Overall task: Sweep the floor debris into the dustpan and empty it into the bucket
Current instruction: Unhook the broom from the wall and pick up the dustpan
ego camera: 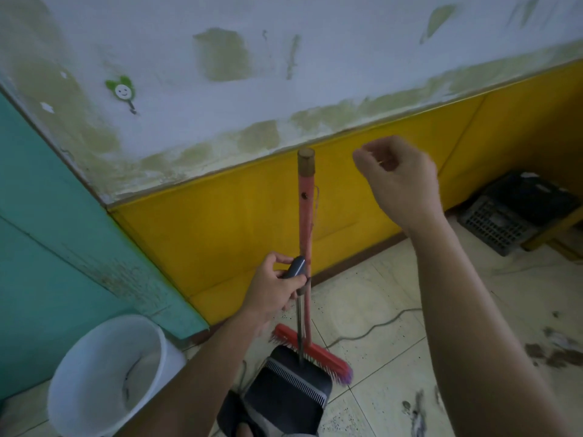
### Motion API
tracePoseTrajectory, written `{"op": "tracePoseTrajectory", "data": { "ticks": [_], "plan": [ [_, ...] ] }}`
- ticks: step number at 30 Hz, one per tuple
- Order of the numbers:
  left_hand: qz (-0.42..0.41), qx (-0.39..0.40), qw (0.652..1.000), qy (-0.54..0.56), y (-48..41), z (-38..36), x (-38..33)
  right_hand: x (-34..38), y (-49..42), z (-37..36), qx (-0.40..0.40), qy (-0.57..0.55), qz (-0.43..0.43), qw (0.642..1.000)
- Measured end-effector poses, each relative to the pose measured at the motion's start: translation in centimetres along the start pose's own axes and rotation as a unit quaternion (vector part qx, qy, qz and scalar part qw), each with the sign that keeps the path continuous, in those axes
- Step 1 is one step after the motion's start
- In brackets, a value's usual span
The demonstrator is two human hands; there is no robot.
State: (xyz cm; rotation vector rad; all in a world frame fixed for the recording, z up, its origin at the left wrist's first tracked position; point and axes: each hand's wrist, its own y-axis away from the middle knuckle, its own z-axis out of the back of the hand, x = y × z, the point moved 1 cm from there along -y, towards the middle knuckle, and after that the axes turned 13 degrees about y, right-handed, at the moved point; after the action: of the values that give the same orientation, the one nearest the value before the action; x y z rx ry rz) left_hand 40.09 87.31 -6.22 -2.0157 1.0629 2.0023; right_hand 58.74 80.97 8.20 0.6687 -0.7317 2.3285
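My left hand (275,290) is closed around the grey grip of the dark dustpan (291,386), which stands on the floor on its long metal handle. A red broom (305,216) stands upright right behind it, its red head with purple bristles (315,354) on the tiles. My right hand (400,181) hovers to the right of the broom's wooden top, fingers loosely curled, holding nothing and not touching the stick. A white bucket (104,373) sits at the lower left. Dark debris (552,351) lies on the tiles at the right.
A yellow wall panel (236,222) runs behind the broom, with a teal panel (47,231) at left. A dark plastic crate (517,212) sits at the far right by the wall. A thin cable (375,326) snakes across the tiles.
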Motion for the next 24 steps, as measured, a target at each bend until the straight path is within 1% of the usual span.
{"op": "tracePoseTrajectory", "data": {
  "ticks": [2,3,5,7,9,12,15,17,20,22,24],
  "plan": [
    [-0.001,0.015,1.000,0.011,0.1,-0.6,-0.2,-0.7,0.8,-0.8,0.121,-0.100,0.002,0.988],
    [-0.001,0.023,1.000,0.011,0.2,-0.9,-0.3,-1.1,1.2,-1.2,0.170,-0.110,0.001,0.979],
    [0.002,0.041,0.999,0.004,0.4,-1.6,-0.6,-1.8,1.9,-1.9,0.229,-0.131,0.005,0.965],
    [0.012,0.073,0.997,0.010,0.7,-2.3,-1.0,-2.3,2.3,-2.2,0.254,-0.197,0.005,0.947],
    [0.030,0.115,0.992,0.031,1.0,-2.7,-1.3,-2.4,2.5,-2.2,0.252,-0.239,0.009,0.938],
    [0.052,0.166,0.983,0.058,1.4,-3.6,-1.7,-2.6,2.3,-1.6,0.230,-0.274,0.013,0.934],
    [0.075,0.201,0.972,0.093,1.5,-4.1,-2.2,-3.0,2.4,-0.6,0.238,-0.299,0.050,0.923],
    [0.119,0.214,0.959,0.143,1.4,-3.8,-2.6,-2.9,2.9,0.0,0.251,-0.341,0.048,0.905],
    [0.161,0.245,0.935,0.198,1.3,-3.4,-3.0,-2.9,3.6,0.4,0.210,-0.375,0.027,0.902],
    [0.159,0.256,0.929,0.215,1.3,-3.4,-2.9,-2.9,3.8,0.7,0.176,-0.404,0.004,0.897],
    [0.151,0.244,0.927,0.240,1.5,-3.6,-2.6,-2.7,3.9,1.1,0.135,-0.412,-0.013,0.901]
  ]
}}
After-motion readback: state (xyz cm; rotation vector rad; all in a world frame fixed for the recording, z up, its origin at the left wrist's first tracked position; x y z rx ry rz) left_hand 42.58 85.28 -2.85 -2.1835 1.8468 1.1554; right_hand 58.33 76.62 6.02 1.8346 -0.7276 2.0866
